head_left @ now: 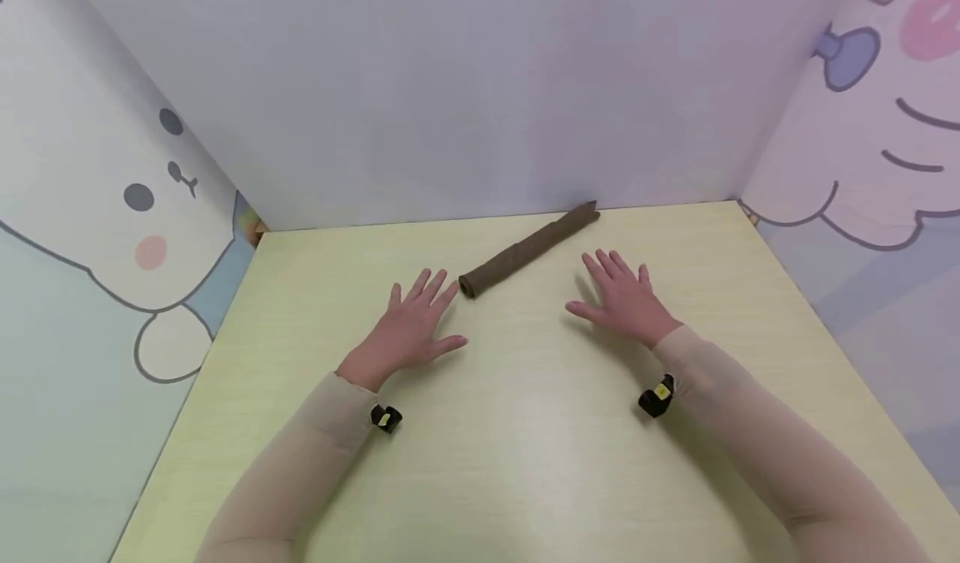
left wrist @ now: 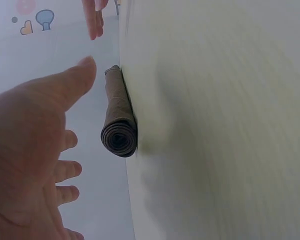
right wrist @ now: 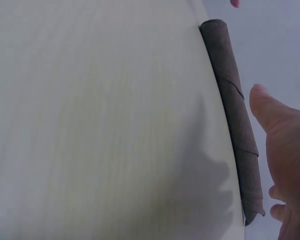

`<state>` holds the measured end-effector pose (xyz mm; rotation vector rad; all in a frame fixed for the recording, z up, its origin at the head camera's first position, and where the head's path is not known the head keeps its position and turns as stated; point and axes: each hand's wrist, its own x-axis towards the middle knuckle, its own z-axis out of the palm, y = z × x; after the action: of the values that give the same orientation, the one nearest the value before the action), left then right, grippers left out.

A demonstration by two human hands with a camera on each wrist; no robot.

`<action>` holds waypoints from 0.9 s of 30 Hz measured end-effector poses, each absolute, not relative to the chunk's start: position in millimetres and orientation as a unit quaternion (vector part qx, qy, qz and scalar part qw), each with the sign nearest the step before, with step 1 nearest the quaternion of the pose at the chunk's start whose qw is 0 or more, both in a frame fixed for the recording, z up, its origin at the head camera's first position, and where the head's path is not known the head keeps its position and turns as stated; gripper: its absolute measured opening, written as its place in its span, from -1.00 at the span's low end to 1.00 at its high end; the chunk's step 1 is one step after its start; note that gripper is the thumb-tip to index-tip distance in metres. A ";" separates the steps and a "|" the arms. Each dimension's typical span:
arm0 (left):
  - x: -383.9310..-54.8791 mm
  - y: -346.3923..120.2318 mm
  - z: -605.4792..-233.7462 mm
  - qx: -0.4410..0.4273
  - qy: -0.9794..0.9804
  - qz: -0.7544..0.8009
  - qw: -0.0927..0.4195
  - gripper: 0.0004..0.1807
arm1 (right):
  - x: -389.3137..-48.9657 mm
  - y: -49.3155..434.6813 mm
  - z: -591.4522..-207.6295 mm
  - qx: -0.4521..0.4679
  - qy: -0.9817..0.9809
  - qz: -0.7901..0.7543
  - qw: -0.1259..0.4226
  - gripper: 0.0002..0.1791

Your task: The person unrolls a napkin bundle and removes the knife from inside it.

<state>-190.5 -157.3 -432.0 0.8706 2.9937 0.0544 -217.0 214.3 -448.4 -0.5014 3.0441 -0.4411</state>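
Observation:
A brown rolled-up cloth [head_left: 528, 249] lies slantwise near the back of the table, its spiral end facing the left hand. In the left wrist view the coiled layers of the cloth roll [left wrist: 119, 112] show plainly. My left hand [head_left: 405, 330], fingers spread, is just left of the roll's near end and holds nothing. On the other side my right hand [head_left: 622, 301] is spread as well, below the roll's far end, and casts a shadow on the table. The right wrist view shows the roll [right wrist: 232, 115] lengthwise beside the thumb of the right hand [right wrist: 290, 150].
The pale wooden table [head_left: 510, 446] meets a plain light wall [head_left: 465, 88] at the back. Panels with cartoon prints stand at the left [head_left: 90, 171] and right [head_left: 862, 155]. A small black camera [head_left: 386, 418] sits on the left wrist, another [head_left: 657, 396] on the right.

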 end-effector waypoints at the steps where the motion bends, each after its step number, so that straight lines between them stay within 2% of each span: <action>1: -194.0 -154.0 -432.5 0.282 0.959 0.017 0.014 0.00 | -222.1 210.7 -448.7 -0.162 0.977 -0.139 0.015 0.09; 11: -224.5 -110.6 -429.5 0.290 0.956 0.009 0.034 -0.03 | -273.0 175.0 -459.1 -0.164 0.977 -0.136 0.013 0.08; 18: -238.0 -91.3 -429.2 0.279 0.959 0.002 0.049 -0.04 | -303.7 162.8 -466.6 -0.155 0.977 -0.143 -0.024 -0.01; 27: -248.5 -77.7 -435.1 0.256 0.964 0.004 0.075 -0.04 | -324.3 151.8 -474.9 -0.134 0.984 -0.118 -0.027 0.00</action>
<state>-248.5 -77.7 -435.1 0.7669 2.8915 0.0119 -324.3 151.8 -474.9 -0.4286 3.1432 -0.3782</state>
